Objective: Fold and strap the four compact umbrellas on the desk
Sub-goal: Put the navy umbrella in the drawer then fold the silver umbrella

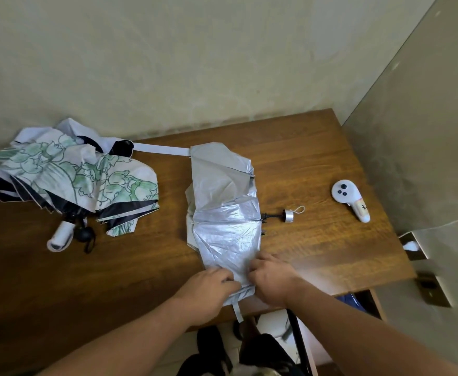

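A silver umbrella [223,210] lies collapsed and spread flat across the middle of the wooden desk [317,164]. Its silver handle cap [288,215] with a loop points right. Its strap [237,312] hangs over the desk's near edge. My left hand [208,284] and my right hand [271,278] both pinch the canopy's near edge, close together. At the desk's left lies a heap of unfolded umbrellas [73,177], white with green flower print and dark lining. A white handle [60,236] and a black handle [85,234] stick out of it. A white strap [161,149] runs from the heap toward the silver canopy.
A white handheld controller [351,198] lies at the desk's right side. Walls stand close behind and to the right. A metal bracket [434,289] is fixed on the right wall. Under the near edge I see dark shoes [211,343] on the floor.
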Tool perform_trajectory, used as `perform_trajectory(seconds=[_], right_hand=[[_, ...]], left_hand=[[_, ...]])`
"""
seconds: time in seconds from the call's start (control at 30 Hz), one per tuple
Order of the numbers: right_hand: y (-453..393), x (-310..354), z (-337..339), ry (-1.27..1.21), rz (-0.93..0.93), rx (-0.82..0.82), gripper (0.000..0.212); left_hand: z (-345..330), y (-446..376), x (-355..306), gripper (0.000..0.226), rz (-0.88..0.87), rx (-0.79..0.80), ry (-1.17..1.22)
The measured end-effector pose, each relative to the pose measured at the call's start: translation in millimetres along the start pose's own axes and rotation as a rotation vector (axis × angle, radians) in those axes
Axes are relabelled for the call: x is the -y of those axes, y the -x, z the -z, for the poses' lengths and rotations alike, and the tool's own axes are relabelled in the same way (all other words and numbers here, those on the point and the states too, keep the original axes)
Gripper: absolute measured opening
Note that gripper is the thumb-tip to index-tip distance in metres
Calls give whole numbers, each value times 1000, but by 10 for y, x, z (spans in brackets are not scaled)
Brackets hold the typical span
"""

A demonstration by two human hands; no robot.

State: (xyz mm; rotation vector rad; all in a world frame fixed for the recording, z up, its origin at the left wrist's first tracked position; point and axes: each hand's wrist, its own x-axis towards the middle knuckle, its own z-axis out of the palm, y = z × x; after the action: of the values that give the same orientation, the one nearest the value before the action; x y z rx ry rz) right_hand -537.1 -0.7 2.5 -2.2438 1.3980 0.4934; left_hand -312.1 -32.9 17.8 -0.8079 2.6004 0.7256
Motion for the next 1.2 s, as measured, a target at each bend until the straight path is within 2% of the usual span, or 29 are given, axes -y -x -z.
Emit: perform_trajectory(seconds=[0.07,0.13,0.27,0.33,0.43,0.47,0.5,0.57,0.63,0.73,0.83,0.9,1.03,1.2], right_hand=[[-41,69,103,23,-27,68,28],[-70,127,140,-3,-23,86,28],[-89,136,55,-165,-27,177,34],[-100,71,64,-278,-83,225,37],[-122,-93,170,-610,-181,213,27],[-134,-160,239,-733,-210,178,28],[-155,-240,322,-851,-253,119,30],[-214,-401,500,-1062,-352,-87,36],[-263,-530,696,-1169,-469,-314,32],[-369,-651,976,-1143,-531,-521,25],[-472,-715,1271,-1123,-503,-555,39],[-544,-735,1370,-1155,-470,-503,55],[-565,-680,1430,-1109,-385,-350,77],[-481,-621,1448,-922,-399,-266,83]], left_hand=[[5,-49,-43,39,52,100,16],[-19,-81,-42,37,69,135,-11],[92,-115,67,32,109,100,201],[332,-168,200,24,244,-133,397],[871,-277,472,21,648,-705,650],[1077,-321,536,28,752,-799,833],[1274,-368,578,40,792,-807,1079],[1532,-451,652,63,739,-674,1436],[1628,-491,691,68,671,-561,1555],[1617,-544,707,64,645,-558,1517],[1686,-552,650,52,652,-705,1365],[1716,-561,657,43,639,-756,1343],[1789,-514,612,36,613,-745,1381],[1950,-454,481,23,578,-828,1348]])
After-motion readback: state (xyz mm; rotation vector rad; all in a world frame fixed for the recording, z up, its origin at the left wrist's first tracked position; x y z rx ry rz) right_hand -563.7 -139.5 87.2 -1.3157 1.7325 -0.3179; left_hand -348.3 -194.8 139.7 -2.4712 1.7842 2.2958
